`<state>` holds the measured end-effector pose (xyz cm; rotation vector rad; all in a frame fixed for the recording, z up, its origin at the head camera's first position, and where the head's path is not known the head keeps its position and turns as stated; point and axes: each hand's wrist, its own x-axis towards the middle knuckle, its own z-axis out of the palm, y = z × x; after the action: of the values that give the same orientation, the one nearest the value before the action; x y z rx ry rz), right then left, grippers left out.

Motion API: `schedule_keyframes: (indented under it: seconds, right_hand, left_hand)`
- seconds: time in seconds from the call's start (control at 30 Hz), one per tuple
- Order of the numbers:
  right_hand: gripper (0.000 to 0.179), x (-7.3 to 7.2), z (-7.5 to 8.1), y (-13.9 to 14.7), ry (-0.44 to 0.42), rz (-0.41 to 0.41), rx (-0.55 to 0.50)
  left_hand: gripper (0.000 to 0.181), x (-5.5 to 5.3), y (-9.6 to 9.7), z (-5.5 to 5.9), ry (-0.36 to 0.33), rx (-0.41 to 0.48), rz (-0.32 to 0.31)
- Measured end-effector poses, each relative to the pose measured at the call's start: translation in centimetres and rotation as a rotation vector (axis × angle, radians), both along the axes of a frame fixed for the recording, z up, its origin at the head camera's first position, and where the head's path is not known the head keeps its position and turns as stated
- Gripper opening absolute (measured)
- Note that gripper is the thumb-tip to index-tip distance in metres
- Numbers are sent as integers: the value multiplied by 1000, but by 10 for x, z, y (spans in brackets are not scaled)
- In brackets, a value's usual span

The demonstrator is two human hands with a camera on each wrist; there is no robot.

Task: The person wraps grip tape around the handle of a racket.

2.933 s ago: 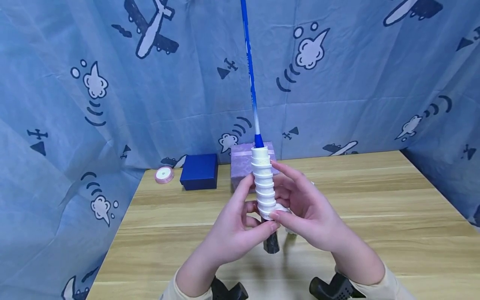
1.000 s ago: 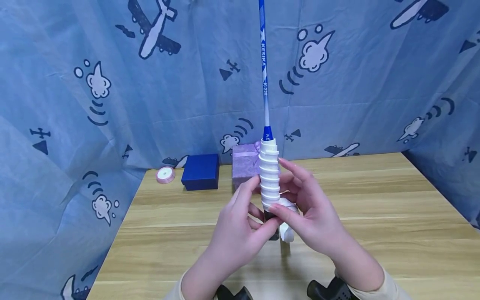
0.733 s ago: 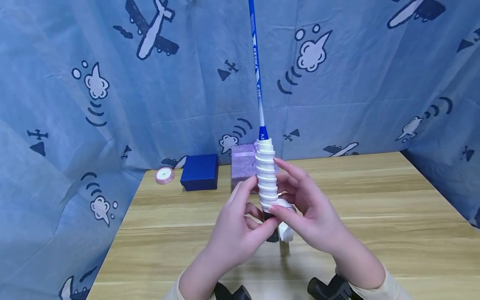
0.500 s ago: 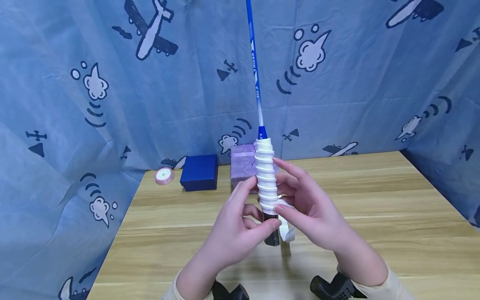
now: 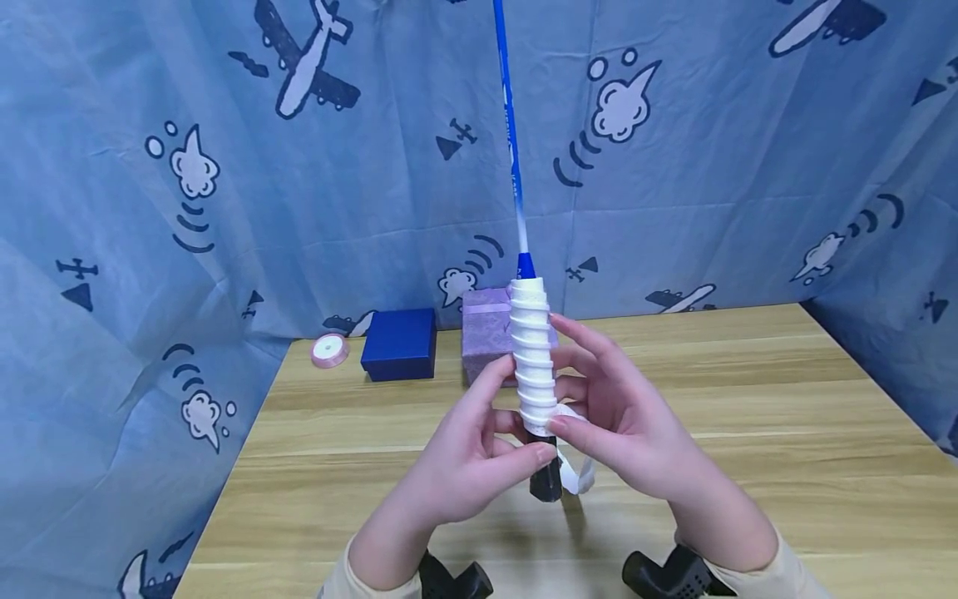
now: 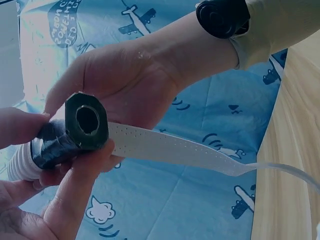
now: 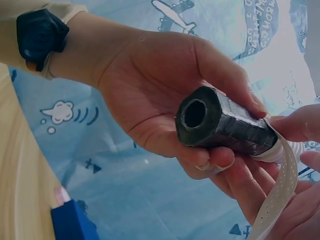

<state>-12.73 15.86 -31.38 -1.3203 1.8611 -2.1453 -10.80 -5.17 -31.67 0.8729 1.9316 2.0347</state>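
A badminton racket stands nearly upright in the head view, its blue and white shaft (image 5: 512, 141) running out of the top. White perforated grip tape (image 5: 533, 358) spirals around most of its handle. The lower end of the handle (image 5: 546, 484) is black and bare; its hollow butt (image 7: 194, 114) faces the right wrist camera. My left hand (image 5: 467, 474) holds the black part, thumb against it. My right hand (image 5: 632, 428) pinches the tape at the lowest wrap, thumb in front. A loose tail of tape (image 6: 175, 146) hangs away from the handle. Some fingers are hidden behind it.
A purple gift box (image 5: 485, 333) stands behind the hands, partly covered by the racket. Left of it are a dark blue box (image 5: 399, 344) and a pink ribbon roll (image 5: 329, 350). The wooden table (image 5: 748, 433) meets a blue patterned curtain (image 5: 674, 208).
Over the last second the racket has tilted left and turned about its length, its shaft lettering turning mostly away. More black handle shows below the hands, and the tape tail hangs differently.
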Motion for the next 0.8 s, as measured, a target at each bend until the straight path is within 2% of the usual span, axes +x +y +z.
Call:
schedule_keyframes:
  seconds: [0.23,0.33,0.43,0.6,0.7,0.8]
  right_hand:
    - [91,8,3,-1,-53,22,16]
    - [91,11,5,-3,-80,12,27]
    - [91,13,6,-5,-82,-26,49]
    - [92,15,5,-8,-28,-137,111]
    - [92,15,4,-10,-11,-188,143]
    - [92,16,2,-10,-1,-219,164]
  left_hand:
    - [76,0,-3,-4,53,61,-74]
    - [77,1,-4,-4,45,46,-71]
    - [77,4,-5,-2,33,-16,-25]
    - [87,10,-3,2,37,-157,113]
    - [97,13,0,3,37,-199,174]
    - [100,13,1,3,40,-200,196]
